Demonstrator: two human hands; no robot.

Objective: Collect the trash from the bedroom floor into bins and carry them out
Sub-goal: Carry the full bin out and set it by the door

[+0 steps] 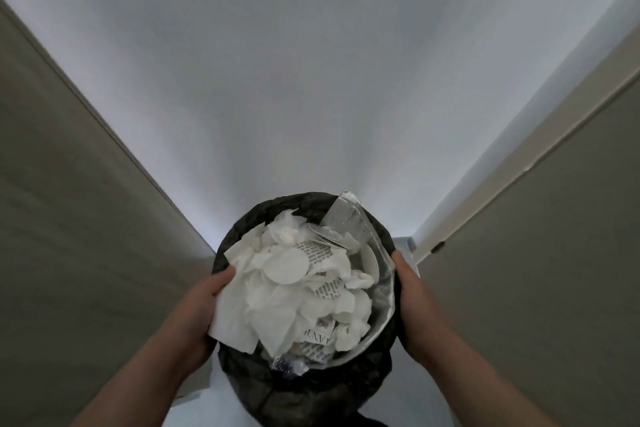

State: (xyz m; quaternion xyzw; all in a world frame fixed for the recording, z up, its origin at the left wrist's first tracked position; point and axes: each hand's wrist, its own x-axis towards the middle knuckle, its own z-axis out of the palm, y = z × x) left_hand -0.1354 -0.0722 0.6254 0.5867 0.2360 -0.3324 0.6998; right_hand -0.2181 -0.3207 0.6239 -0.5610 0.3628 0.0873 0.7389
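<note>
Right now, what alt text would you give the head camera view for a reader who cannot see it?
Two bare hands, left hand and right hand, grip opposite sides of a round bin lined with a black bag and heaped with white tissues and a silver foil wrapper. A white wall rises ahead between beige panels.

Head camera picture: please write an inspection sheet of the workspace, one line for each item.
Surface: pale floor, bare ahead.
Job's things: bin with a black liner, piled above its rim with white tissues; a silver foil pouch sticks up at the far side.
Clutter: nothing seen on the floor.
Grippers: left hand and right hand grip opposite sides of the bin; the left also presses a tissue.
Cables: nothing seen.
Surroundings: grey-brown panels either side, the right one with a pale edge.
</note>
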